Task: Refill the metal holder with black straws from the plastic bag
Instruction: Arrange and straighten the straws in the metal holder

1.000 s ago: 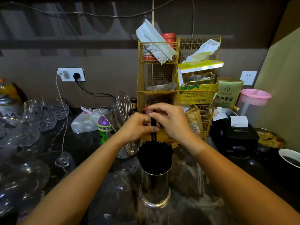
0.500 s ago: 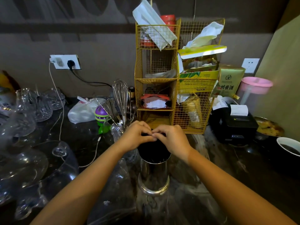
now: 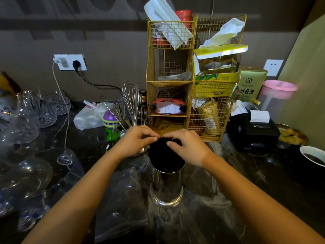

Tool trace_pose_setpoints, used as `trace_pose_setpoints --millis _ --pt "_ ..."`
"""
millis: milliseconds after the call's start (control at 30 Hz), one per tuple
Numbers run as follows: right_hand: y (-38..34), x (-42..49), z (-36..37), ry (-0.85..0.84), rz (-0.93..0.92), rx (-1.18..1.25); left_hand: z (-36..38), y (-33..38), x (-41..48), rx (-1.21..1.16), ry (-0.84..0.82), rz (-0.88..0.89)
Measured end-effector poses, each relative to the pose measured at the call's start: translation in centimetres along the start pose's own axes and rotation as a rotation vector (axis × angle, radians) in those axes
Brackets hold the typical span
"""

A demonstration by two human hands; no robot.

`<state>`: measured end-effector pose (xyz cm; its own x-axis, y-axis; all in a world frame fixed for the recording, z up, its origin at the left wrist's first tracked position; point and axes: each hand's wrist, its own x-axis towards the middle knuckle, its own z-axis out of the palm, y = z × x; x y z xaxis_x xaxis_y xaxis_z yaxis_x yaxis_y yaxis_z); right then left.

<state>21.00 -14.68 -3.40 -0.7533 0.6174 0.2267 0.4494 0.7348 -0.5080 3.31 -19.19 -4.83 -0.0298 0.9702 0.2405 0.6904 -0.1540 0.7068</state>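
A shiny metal holder (image 3: 166,187) stands upright on the dark counter, packed with black straws (image 3: 163,155) that stick up above its rim. My left hand (image 3: 136,140) rests on the left top of the straw bundle, fingertips pinched at the straw ends. My right hand (image 3: 187,147) lies over the right top of the bundle, fingers curled onto the straws. A clear, flattened plastic bag (image 3: 121,194) lies on the counter left of the holder, under my left forearm.
Behind stands a yellow wire rack (image 3: 168,81) full of boxes and packets, with a whisk (image 3: 131,101) in a utensil cup to its left. Glassware (image 3: 26,124) crowds the left. A black receipt printer (image 3: 253,131) and a white cup (image 3: 314,156) sit at the right.
A second ago both hands held straws raised above the holder; they have come down onto the bundle's top. The hands now press and pinch at the straw ends.
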Motion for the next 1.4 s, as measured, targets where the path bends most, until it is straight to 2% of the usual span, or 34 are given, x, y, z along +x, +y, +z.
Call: trace_pose_setpoints --millis 300,500,767,967,1400 --pt "-1.2 -0.5 1.3 -0.125 -0.049 -0.046 -1.4 1.7 -3.8 -0.032 -0.142 -0.038" --pt "-0.9 -0.7 2.6 -0.065 -0.040 -0.008 0.3 1.6 -4.1 0.050 -0.024 -0.018" --pt "-0.8 -0.6 2.9 0.038 -0.060 0.080 0.5 2.2 -4.0 0.072 0.006 0.008" --pt "-1.3 0.3 1.5 0.115 -0.086 0.222 -1.6 4.5 -2.7 0.083 0.057 0.096" --pt "-0.9 1.1 -2.5 0.096 -0.059 0.519 -8.8 9.2 -0.5 -0.156 0.293 0.210"
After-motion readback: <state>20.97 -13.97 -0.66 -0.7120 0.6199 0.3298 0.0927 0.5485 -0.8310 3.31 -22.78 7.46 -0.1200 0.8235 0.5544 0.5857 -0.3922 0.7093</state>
